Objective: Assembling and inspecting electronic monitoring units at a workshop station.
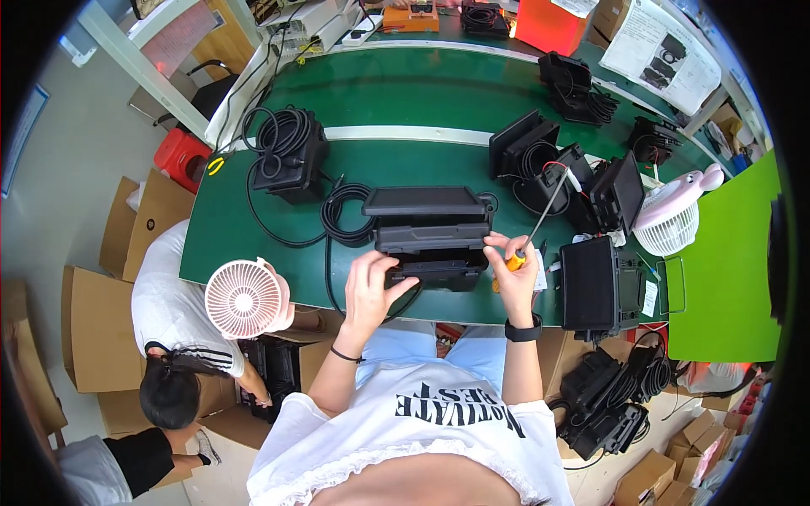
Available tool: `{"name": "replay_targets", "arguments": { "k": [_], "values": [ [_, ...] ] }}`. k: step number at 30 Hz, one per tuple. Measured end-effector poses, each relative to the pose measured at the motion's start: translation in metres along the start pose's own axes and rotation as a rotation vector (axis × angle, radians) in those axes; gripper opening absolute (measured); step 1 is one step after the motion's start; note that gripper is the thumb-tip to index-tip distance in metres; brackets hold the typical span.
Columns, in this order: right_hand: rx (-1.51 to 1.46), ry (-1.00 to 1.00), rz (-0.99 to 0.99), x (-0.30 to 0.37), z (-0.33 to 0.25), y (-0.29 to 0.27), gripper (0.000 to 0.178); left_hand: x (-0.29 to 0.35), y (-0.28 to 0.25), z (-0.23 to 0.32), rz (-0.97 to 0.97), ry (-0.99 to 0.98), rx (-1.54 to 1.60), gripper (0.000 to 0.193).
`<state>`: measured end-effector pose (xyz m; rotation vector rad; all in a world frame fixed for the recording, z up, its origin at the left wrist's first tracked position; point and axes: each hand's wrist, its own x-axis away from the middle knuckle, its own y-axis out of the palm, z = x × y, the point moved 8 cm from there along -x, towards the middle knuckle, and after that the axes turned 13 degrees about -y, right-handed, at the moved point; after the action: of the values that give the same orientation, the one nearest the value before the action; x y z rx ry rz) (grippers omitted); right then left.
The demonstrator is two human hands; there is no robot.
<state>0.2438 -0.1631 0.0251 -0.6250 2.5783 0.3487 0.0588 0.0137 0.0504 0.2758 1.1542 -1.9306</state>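
A black plastic case lies on the green bench before me, its lid raised on the far side and its inside dark. My left hand grips the case's near left corner, fingers on the wall and thumb along the front. In my right hand is a screwdriver with a yellow handle, its long shaft slanting up and away to the right. The fingertips of that hand touch the case's right end. A coiled black cable lies beside the case on the left.
A pink fan stands at the left edge, a pink-white one at the right. Other black cases and a box with coiled cable share the bench. To my left, a person bends over cardboard boxes.
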Motion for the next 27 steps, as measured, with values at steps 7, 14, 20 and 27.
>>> {"name": "replay_targets", "arguments": {
  "k": [7, 14, 20, 27],
  "values": [
    [0.028, -0.034, -0.013, 0.009, 0.010, 0.000, 0.030, -0.004, -0.001, -0.016, 0.102, -0.154, 0.018, 0.055],
    [0.014, -0.011, 0.052, 0.017, 0.026, -0.001, 0.027, 0.000, -0.015, -0.022, 0.323, -0.174, -0.051, 0.038],
    [-0.023, 0.038, 0.035, 0.015, 0.034, 0.000, 0.022, -0.002, 0.002, -0.022, 0.115, -0.255, -0.139, 0.038],
    [-0.010, 0.023, 0.037, 0.015, 0.036, 0.000, 0.024, -0.008, 0.028, -0.045, -0.202, -0.399, 0.471, 0.041]
  ]
}}
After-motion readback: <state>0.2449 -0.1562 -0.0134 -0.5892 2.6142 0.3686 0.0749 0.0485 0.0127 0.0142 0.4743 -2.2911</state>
